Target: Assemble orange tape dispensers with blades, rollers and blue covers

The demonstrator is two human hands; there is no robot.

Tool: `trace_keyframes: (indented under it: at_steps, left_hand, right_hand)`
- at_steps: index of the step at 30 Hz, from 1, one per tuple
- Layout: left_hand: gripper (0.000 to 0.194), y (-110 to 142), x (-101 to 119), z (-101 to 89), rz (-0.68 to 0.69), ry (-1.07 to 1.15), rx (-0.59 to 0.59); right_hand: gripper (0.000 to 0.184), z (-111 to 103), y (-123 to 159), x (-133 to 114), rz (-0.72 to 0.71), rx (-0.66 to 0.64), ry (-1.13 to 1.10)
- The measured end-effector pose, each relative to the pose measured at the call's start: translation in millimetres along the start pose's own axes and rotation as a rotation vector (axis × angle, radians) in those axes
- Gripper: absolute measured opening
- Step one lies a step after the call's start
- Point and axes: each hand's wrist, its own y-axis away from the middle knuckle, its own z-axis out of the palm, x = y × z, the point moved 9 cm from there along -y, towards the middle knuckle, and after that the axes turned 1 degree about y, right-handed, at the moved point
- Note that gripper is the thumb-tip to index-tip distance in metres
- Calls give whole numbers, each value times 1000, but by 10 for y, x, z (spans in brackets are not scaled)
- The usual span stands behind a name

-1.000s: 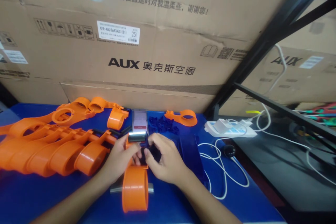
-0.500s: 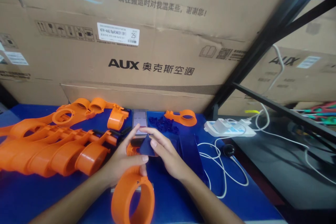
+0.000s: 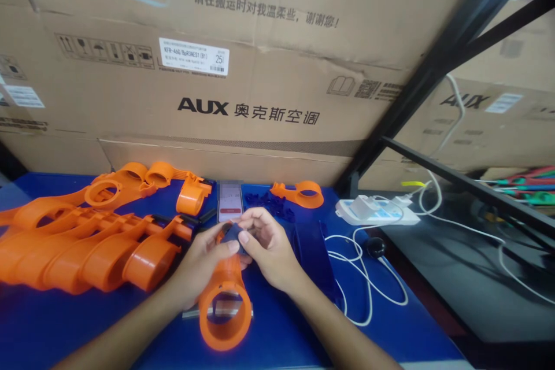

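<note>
The orange holder (image 3: 227,274) is gripped in my left hand (image 3: 198,266); my right hand (image 3: 271,251) pinches the dark blue piece (image 3: 234,233) at its far end. Under it lies a metal strip (image 3: 193,313). Beyond are a phone (image 3: 229,202) and small blue parts (image 3: 269,205); more orange holders (image 3: 150,259) lie leftward.

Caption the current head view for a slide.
Left hand grips an orange ring-ended part while right hand pinches the dark blue piece at its far end, over a blue table.

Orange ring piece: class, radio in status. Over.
Left hand holding orange ring piece. Right hand pinching dark blue part. Silver bar visible through ring.
</note>
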Motion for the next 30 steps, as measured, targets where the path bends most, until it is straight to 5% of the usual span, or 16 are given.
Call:
trace_keyframes:
  at_steps: [11, 13, 17, 23, 30]
  left_hand:
    - [49, -12, -26, -41, -12, -31, 38]
    - [56, -16, -58, -114, -54, 18, 95]
    - [66, -47, -70, -193, -170, 197, 121]
    - [60, -88, -35, -236, -179, 299, 151]
    - [59, -75, -135, -202, -215, 247, 90]
  right_hand:
    - [26, -42, 24, -227, -91, -11, 253]
    - [31, -95, 21, -327, -113, -60, 432]
    - [31, -457, 35, -565, -192, 53, 1093]
    - [48, -664, 120, -313, -51, -188, 1442]
    - [49, -664, 92, -185, -59, -176, 1482]
